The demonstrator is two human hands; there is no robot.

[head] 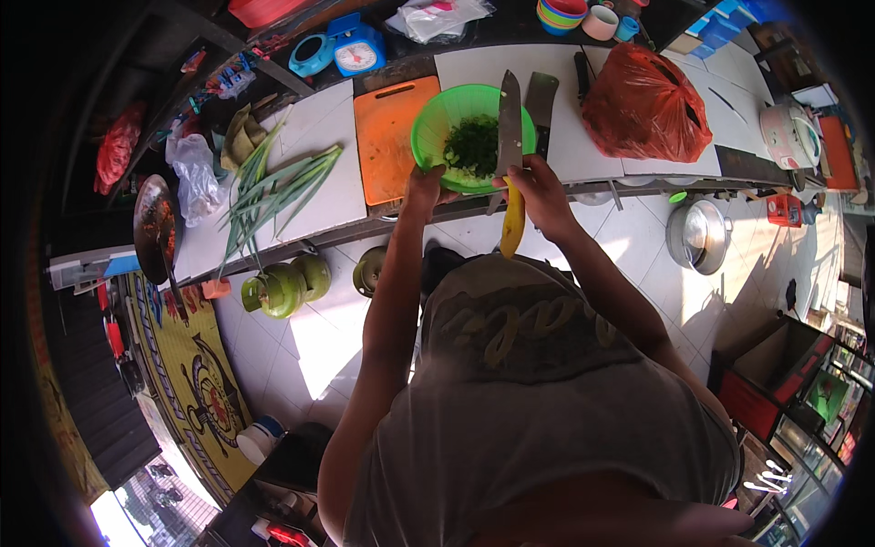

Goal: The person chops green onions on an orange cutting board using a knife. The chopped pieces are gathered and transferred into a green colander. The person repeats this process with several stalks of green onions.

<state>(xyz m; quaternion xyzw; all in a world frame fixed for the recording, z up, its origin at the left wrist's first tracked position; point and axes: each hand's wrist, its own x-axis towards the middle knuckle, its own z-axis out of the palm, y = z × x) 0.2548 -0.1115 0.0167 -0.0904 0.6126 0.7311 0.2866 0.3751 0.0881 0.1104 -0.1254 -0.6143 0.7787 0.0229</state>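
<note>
My left hand grips the near left rim of a light green plastic basket. Chopped green onion lies in the basket's bottom. In my right hand is a kitchen knife with a yellow handle; its broad blade points away from me across the basket's right side. That hand is also close against the basket's near right rim, and whether it grips the rim I cannot tell. Left of the basket is an orange cutting board. A cleaver lies just to the right, partly hidden by the basket.
Whole green onions lie on the white tiled counter at left, beside a wok. A full red plastic bag and a rice cooker stand at right. Green gas cylinders and a metal pot are on the floor.
</note>
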